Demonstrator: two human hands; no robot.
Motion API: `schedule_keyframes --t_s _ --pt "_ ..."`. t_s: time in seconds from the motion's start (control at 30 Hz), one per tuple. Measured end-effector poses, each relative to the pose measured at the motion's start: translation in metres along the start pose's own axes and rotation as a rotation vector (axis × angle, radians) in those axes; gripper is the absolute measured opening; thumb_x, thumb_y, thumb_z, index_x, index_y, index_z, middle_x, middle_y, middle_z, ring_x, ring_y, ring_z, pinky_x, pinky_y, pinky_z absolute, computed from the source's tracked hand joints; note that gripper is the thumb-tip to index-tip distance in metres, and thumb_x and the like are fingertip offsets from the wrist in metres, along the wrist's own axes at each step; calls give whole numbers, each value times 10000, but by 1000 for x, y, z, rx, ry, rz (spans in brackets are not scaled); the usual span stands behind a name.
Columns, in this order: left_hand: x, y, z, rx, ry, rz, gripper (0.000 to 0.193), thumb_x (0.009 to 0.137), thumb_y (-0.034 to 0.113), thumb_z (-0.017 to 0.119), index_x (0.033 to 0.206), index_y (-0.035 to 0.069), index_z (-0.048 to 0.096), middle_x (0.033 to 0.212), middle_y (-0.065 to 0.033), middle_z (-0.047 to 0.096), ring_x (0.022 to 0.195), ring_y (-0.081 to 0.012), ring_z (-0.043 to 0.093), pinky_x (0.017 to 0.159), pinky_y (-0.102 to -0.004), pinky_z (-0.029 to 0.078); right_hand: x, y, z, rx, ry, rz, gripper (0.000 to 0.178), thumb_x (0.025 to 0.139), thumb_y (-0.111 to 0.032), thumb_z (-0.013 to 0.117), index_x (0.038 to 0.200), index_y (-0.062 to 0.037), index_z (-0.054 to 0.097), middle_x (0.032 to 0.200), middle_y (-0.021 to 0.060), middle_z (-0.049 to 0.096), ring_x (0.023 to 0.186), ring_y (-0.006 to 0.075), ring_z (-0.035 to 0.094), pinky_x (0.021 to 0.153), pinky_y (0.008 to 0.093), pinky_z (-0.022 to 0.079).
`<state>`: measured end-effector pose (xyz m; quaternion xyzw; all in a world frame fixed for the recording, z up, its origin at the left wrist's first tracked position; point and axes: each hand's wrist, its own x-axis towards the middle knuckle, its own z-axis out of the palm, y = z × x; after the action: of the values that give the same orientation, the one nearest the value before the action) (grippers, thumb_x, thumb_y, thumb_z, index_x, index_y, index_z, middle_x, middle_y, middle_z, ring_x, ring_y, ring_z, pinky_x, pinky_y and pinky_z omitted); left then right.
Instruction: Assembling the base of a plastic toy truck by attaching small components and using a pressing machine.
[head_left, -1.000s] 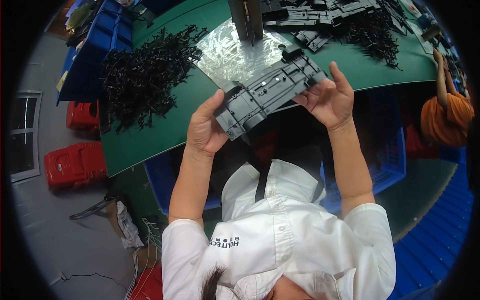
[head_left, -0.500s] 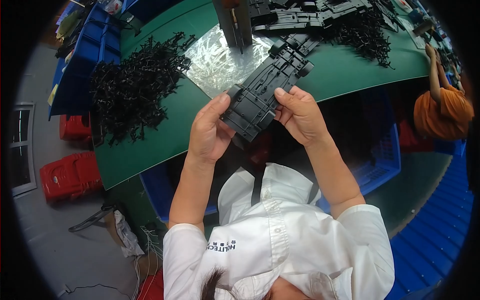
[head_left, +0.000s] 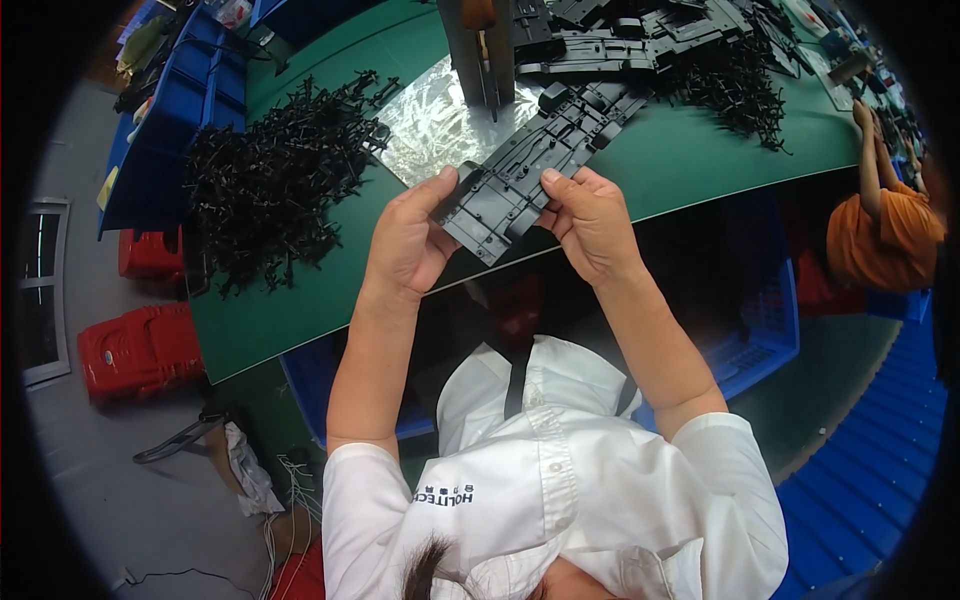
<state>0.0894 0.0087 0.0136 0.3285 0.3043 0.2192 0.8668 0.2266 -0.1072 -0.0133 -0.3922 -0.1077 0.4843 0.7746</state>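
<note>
Between my two hands is a black plastic toy car chassis (head_left: 513, 190), tilted so its far end points up and to the right. My left hand (head_left: 410, 232) grips its near left corner, thumb on top. On the opposite edge, my right hand (head_left: 592, 222) pinches the chassis with its thumb on the upper face; its fingers are partly hidden below. Just beyond the chassis stands a metal post with a thin pointed tool (head_left: 490, 85), above a shiny silver sheet (head_left: 420, 125) on the green table.
A heap of small black plastic parts (head_left: 285, 180) lies left on the green table (head_left: 300, 325). More black chassis (head_left: 600, 52) and another heap of small parts (head_left: 740, 100) are at the back right. Blue crates (head_left: 765, 330) sit under the table. A person in orange (head_left: 885, 235) works at far right.
Both hands have moved slightly away from me and left, carrying the chassis, which now sits closer to the post and lies a little flatter.
</note>
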Motion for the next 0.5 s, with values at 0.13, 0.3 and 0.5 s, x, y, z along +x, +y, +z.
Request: schedule_keyframes --t_s 0.13,0.3,0.5 --pt "11 4 -3 -13 6 -30 256 882 147 507 1021 -65 536 975 -151 601 866 -232 616 755 -363 522 8 5 4 -4 63 -4 117 865 -70 531 910 38 523 877 123 614 760 176 618 653 312 542" --pt "25 10 -6 19 43 -85 233 882 141 504 1014 -50 531 964 -136 596 859 -232 612 763 -372 521 15 5 7 -42 106 -15 93 873 -67 523 888 24 524 880 103 605 777 167 610 701 312 547" --pt "40 17 -6 27 89 -105 218 881 124 504 1019 -42 533 976 -123 590 872 -223 607 764 -375 524 26 6 13 -43 149 -20 96 874 -73 525 879 23 516 850 93 598 761 170 607 699 318 547"
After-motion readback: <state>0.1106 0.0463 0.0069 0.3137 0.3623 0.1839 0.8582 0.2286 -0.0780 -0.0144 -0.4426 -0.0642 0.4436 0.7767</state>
